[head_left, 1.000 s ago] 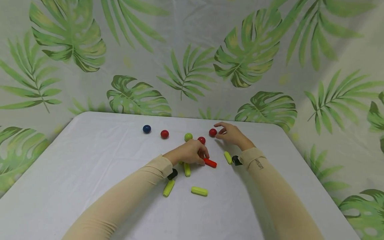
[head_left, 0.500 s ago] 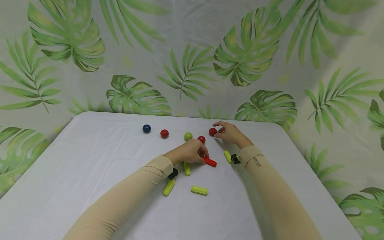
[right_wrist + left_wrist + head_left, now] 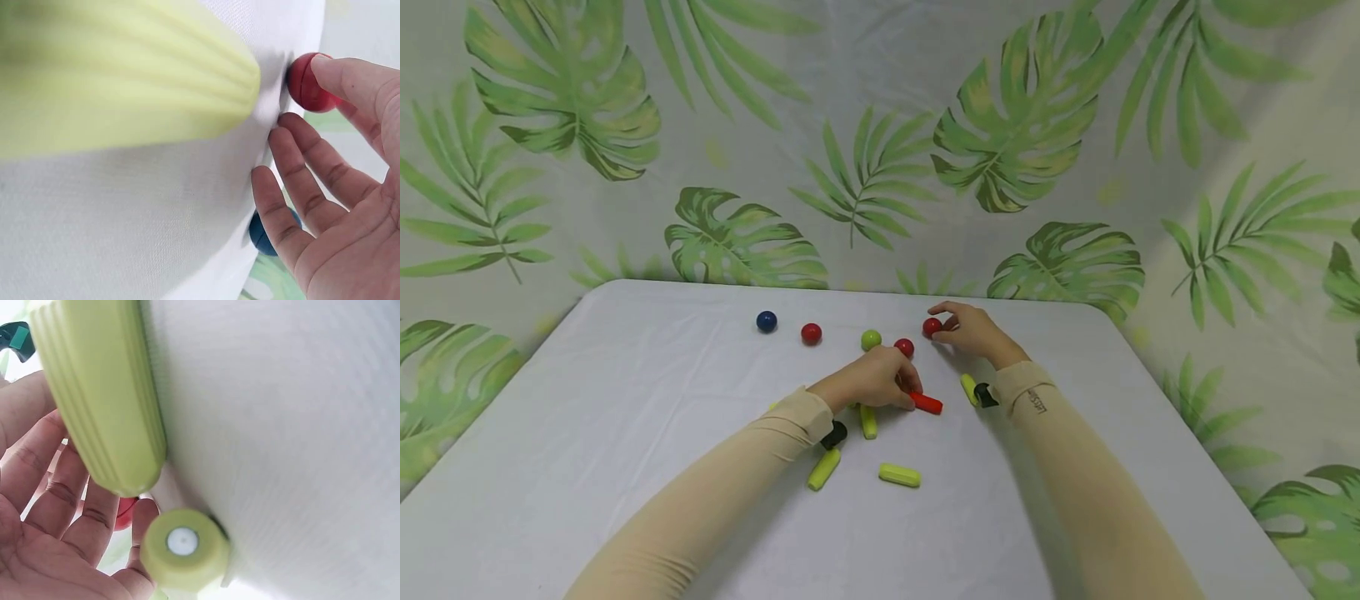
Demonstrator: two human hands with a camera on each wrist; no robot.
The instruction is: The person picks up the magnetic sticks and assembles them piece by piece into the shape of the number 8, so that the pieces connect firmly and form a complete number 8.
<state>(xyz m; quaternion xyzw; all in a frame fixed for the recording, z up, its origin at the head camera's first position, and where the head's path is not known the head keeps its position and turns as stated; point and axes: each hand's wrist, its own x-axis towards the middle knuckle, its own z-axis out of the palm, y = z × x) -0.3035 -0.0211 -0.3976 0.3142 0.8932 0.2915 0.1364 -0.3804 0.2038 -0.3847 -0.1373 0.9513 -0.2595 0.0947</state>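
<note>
In the head view my left hand (image 3: 877,375) pinches the left end of a short red stick (image 3: 928,404) on the table. Its palm and lower fingers show in the left wrist view, close beside a ribbed yellow-green stick (image 3: 100,394) and the white-centred end of another (image 3: 183,540). My right hand (image 3: 977,332) holds a red ball (image 3: 306,87) between thumb and index finger, at the back of the table. The other three fingers of that hand are spread, fingertips right at the cloth. Behind them sits a blue ball (image 3: 272,234).
A dark blue ball (image 3: 767,322), a red ball (image 3: 811,334), a green ball (image 3: 871,340) and another red ball (image 3: 904,347) lie along the back. Loose yellow-green sticks (image 3: 899,475) lie nearer, one beside the right wrist. A leaf-patterned curtain (image 3: 745,246) hangs behind the white-covered table (image 3: 587,400).
My right hand has edged left, its thumb and index finger closing in on the red ball. The left hand stays at the red stick.
</note>
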